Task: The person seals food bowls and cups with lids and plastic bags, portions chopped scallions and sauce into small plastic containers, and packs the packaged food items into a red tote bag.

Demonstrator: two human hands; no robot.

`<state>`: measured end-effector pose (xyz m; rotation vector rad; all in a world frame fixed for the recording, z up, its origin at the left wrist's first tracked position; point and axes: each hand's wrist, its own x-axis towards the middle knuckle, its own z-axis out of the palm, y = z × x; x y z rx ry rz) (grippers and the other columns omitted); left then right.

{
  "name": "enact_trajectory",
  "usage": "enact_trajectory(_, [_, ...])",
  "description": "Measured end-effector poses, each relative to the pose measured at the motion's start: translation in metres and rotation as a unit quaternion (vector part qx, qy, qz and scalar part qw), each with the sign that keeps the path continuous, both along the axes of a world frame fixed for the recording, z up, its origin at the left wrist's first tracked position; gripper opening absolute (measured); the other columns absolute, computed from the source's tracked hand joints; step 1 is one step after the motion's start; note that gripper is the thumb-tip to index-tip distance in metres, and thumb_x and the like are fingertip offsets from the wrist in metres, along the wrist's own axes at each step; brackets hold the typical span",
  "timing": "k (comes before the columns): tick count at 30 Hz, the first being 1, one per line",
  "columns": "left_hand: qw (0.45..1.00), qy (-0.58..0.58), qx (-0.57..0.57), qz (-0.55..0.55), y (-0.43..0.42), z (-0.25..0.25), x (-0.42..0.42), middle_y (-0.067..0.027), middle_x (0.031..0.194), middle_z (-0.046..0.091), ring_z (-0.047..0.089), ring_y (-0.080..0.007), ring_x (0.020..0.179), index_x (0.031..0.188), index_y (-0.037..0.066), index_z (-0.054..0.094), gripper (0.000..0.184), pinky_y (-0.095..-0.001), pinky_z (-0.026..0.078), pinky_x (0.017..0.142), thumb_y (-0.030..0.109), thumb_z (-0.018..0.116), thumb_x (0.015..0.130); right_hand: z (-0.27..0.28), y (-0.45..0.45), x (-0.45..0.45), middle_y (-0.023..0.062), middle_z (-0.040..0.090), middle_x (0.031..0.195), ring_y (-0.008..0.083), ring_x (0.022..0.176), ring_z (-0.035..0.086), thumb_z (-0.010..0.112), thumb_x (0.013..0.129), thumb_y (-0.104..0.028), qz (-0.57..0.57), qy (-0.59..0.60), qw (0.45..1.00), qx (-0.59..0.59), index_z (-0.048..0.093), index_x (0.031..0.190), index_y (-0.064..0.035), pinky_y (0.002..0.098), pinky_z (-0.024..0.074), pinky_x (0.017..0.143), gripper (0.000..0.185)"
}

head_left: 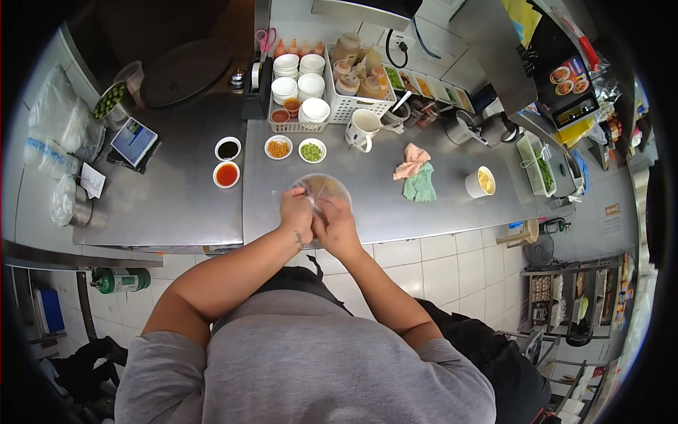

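Being handled at the front edge of the steel counter [176, 191]: a clear round plastic item [330, 185], blurred; whether lid or bowl cannot be told. Its near-left rim is held in the curled left hand [296, 212]. Its near-right side is overlapped by the right hand [337, 222], fingers bent and blurred; whether it is gripped there cannot be told. Hands are set close together, wrists well apart.

Just beyond: chopped-green dish [312, 150] and orange-brown crumb dish [278, 147], side by side. Farther left: black-sauce dish [228, 148] placed behind red-sauce dish [227, 174]. White mug [363, 127] parked behind, slightly right; pink cloth [412, 161] and green cloth [421, 185] bunched together farther right.
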<state>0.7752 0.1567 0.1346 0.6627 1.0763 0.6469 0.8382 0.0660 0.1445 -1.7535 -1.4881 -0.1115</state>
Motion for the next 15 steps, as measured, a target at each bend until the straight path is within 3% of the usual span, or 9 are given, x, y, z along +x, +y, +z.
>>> enact_trajectory(1, [0.999, 0.026, -0.004, -0.035, -0.001, 0.004, 0.002, -0.0081, 0.099, 0.052, 0.055, -0.0182, 0.087, 0.112, 0.004, 0.047, 0.027, -0.0324, 0.049, 0.076, -0.002, 0.05, 0.086, 0.004, -0.003, -0.003, 0.0164, 0.062, 0.101, 0.0342, 0.094, 0.058, 0.066, 0.076, -0.006, -0.017, 0.057, 0.998, 0.0, 0.064, 0.096, -0.002, 0.0426, 0.0462, 0.085, 0.02])
enact_trajectory(4, [0.993, 0.017, -0.022, -0.111, -0.012, 0.015, 0.0, -0.009, 0.101, 0.054, 0.055, -0.0165, 0.089, 0.111, 0.001, 0.05, 0.025, -0.0325, 0.049, 0.079, -0.001, 0.05, 0.086, -0.007, -0.006, 0.004, 0.018, 0.064, 0.101, 0.0355, 0.094, 0.061, 0.07, 0.074, -0.01, -0.058, 0.157, 0.986, 0.005, 0.064, 0.096, 0.0002, 0.0397, 0.0493, 0.082, 0.025])
enact_trajectory(6, [0.987, 0.057, 0.045, -0.141, -0.008, 0.009, -0.006, -0.01, 0.097, 0.059, 0.059, -0.0149, 0.084, 0.106, -0.002, 0.055, 0.019, -0.0298, 0.051, 0.073, 0.0, 0.053, 0.087, -0.006, -0.008, 0.009, 0.0174, 0.066, 0.095, 0.0342, 0.086, 0.063, 0.068, 0.074, -0.008, -0.056, 0.267, 0.962, -0.008, 0.065, 0.092, 0.0008, 0.0378, 0.0508, 0.077, 0.02])
enact_trajectory(7, [0.965, 0.06, 0.149, -0.209, -0.002, 0.007, -0.012, -0.0091, 0.089, 0.063, 0.061, -0.0148, 0.077, 0.102, -0.001, 0.058, 0.014, -0.0289, 0.051, 0.067, 0.003, 0.057, 0.088, -0.002, -0.008, 0.011, 0.0138, 0.067, 0.084, 0.0251, 0.072, 0.064, 0.068, 0.074, -0.007, -0.07, 0.251, 0.965, -0.023, 0.066, 0.088, 0.0017, 0.0326, 0.0503, 0.066, 0.016])
enact_trajectory(8, [0.926, 0.063, 0.25, -0.276, 0.004, 0.005, -0.017, -0.0082, 0.082, 0.066, 0.064, -0.0146, 0.069, 0.097, 0.0, 0.061, 0.01, -0.0281, 0.052, 0.06, 0.005, 0.061, 0.089, -0.004, -0.007, 0.015, 0.0138, 0.067, 0.084, 0.0251, 0.072, 0.064, 0.068, 0.074, -0.007, -0.075, 0.26, 0.963, -0.019, 0.066, 0.088, 0.0017, 0.0326, 0.0503, 0.066, 0.016])
enact_trajectory(9, [0.876, 0.081, 0.367, -0.301, 0.011, 0.002, -0.021, -0.0072, 0.076, 0.067, 0.063, -0.014, 0.059, 0.095, -0.001, 0.061, 0.008, -0.027, 0.051, 0.053, 0.005, 0.061, 0.09, -0.006, -0.006, 0.019, 0.0104, 0.067, 0.079, 0.0192, 0.068, 0.062, 0.068, 0.075, -0.007, -0.073, 0.313, 0.946, -0.046, 0.066, 0.087, 0.0008, 0.0299, 0.0484, 0.062, 0.015])
enact_trajectory(13, [0.855, 0.021, 0.346, -0.386, 0.026, -0.003, -0.028, -0.0056, 0.074, 0.064, 0.059, -0.0094, 0.062, 0.094, 0.001, 0.062, 0.011, -0.023, 0.048, 0.055, 0.011, 0.064, 0.089, -0.009, -0.011, 0.027, -0.0003, 0.062, 0.069, 0.0064, 0.06, 0.053, 0.068, 0.082, -0.007, -0.056, 0.497, 0.864, -0.059, 0.068, 0.082, -0.0031, 0.0239, 0.0431, 0.053, 0.004])
enact_trajectory(15, [0.838, 0.084, 0.322, -0.432, 0.026, 0.011, -0.023, -0.0048, 0.073, 0.065, 0.058, -0.008, 0.059, 0.087, 0.004, 0.065, 0.025, -0.0228, 0.045, 0.052, 0.029, 0.07, 0.086, 0.004, -0.016, 0.026, 0.0014, 0.065, 0.071, 0.0084, 0.065, 0.056, 0.068, 0.084, -0.013, -0.099, 0.355, 0.925, -0.09, 0.069, 0.082, -0.0049, 0.026, 0.0459, 0.057, 0.009])
